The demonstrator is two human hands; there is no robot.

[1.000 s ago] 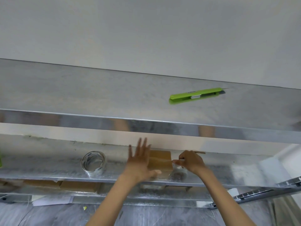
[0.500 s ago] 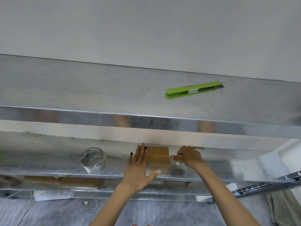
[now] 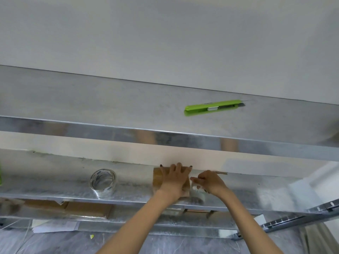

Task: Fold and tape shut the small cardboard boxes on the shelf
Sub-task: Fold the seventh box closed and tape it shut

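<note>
A small brown cardboard box (image 3: pixel 158 178) stands on the middle metal shelf (image 3: pixel 55 187). My left hand (image 3: pixel 174 180) lies flat on its top, fingers straight and spread toward the back wall. My right hand (image 3: pixel 210 182) is at the box's right edge, fingers curled, pinching clear tape (image 3: pixel 197 189) that hangs there as a translucent patch. Most of the box is hidden under my left hand. A roll of clear tape (image 3: pixel 103 182) stands on edge to the left of the box, apart from both hands.
A green utility knife (image 3: pixel 213 107) lies on the top shelf (image 3: pixel 91 103), blade end to the right. Flat cardboard pieces (image 3: pixel 88 209) sit on the shelf below. White paper sheets (image 3: pixel 55 226) lie on the floor. A metal rail (image 3: pixel 302 217) slants at lower right.
My left hand slid from the box's left side up onto its top and now presses flat. My right hand stayed at the right edge, holding the tape.
</note>
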